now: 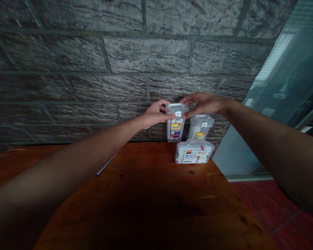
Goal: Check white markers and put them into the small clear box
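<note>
Clear plastic box (175,127) was grasped near its top by left hand (156,114) and right hand (202,103), upright at the wall-side edge of table (146,194), beside second box (200,126). Judged light, stiff, slightly slippery; best gripped by both side walls.

"What's the clear plastic box (175,122) looking like?"
"It's showing a yellow-and-blue label (175,130) and a white latch (178,114)."
"And its pose?"
"It's being held upright near the brick wall (130,88)."
</note>
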`<state>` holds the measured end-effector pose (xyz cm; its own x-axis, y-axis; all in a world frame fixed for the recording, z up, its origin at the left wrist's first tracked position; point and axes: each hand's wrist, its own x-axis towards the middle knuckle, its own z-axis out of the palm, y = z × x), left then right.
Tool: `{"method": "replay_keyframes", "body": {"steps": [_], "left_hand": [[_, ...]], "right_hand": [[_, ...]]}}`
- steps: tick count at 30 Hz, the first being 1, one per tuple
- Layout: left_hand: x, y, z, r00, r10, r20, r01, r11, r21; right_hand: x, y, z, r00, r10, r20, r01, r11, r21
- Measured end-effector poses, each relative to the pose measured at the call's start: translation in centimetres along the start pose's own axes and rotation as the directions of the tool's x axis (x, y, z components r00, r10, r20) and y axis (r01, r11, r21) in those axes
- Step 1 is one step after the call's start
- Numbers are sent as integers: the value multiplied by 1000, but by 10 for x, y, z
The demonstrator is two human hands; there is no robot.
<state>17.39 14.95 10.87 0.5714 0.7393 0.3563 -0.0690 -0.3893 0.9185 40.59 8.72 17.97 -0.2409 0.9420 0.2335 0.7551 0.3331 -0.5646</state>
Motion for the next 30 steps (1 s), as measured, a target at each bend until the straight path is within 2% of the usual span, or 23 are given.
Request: {"method": "replay_keyframes", "body": {"steps": [3, 8, 18, 25, 30], "left_hand": [[3, -13, 4, 1000, -5, 15, 4, 999, 44], [2, -22, 10, 999, -26, 25, 24, 997, 70], [2, -40, 18, 1000, -20, 13, 19, 994, 111], [4, -47, 20, 1000, -12, 10, 11, 993, 121], [7, -50, 20, 1000, -5, 11, 4, 992, 124]], "right_hand": [[2, 10, 1, 1000, 15, 23, -14, 997, -75], [2, 24, 6, 994, -3, 106, 15, 994, -104], [-4, 29, 11, 982, 51, 180, -11, 977, -213], [-5, 36, 14, 982, 57, 179, -11, 969, -246], [-3, 42, 15, 992, 28, 120, 2, 970, -241]]}}
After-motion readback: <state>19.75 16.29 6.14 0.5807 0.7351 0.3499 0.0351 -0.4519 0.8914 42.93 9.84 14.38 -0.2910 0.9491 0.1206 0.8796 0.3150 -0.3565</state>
